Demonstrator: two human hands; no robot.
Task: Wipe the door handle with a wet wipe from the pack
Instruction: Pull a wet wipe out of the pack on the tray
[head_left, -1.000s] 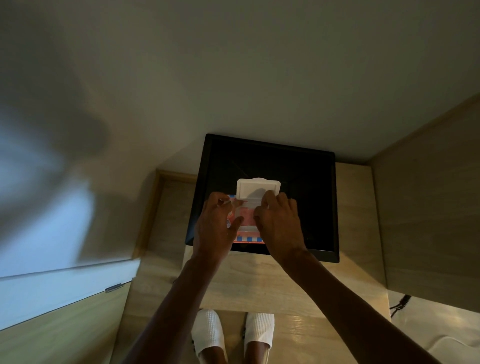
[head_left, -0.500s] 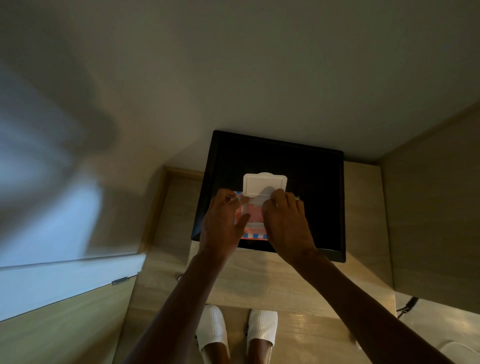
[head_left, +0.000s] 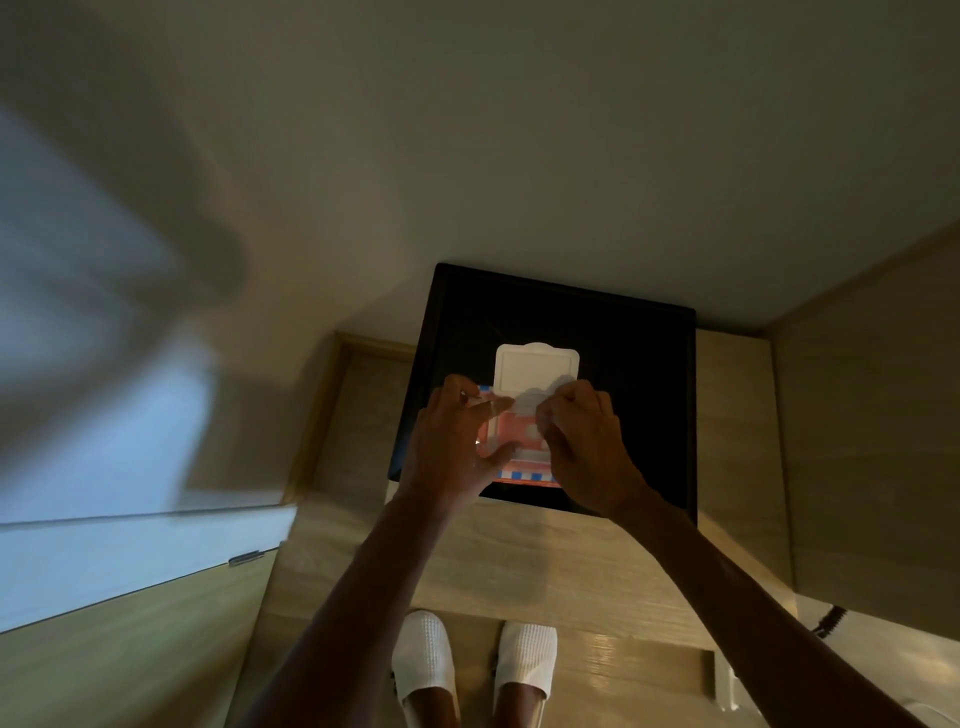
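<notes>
A pink wet wipe pack with a blue-and-white checked edge lies on a black square surface. Its white flip lid stands open, tipped away from me. My left hand grips the pack's left side, thumb along the near edge. My right hand hovers over the pack's opening with fingers curled, pinching a white wipe at the opening. The door handle is not in view.
The black surface sits on a light wooden counter against a pale wall. A wooden panel rises at the right. White slippers show below on the wooden floor. A black cord lies at the lower right.
Both hands stay at the pack with little shift. My right hand's fingers have drawn closer around the wipe at the opening; the camera has tilted slightly.
</notes>
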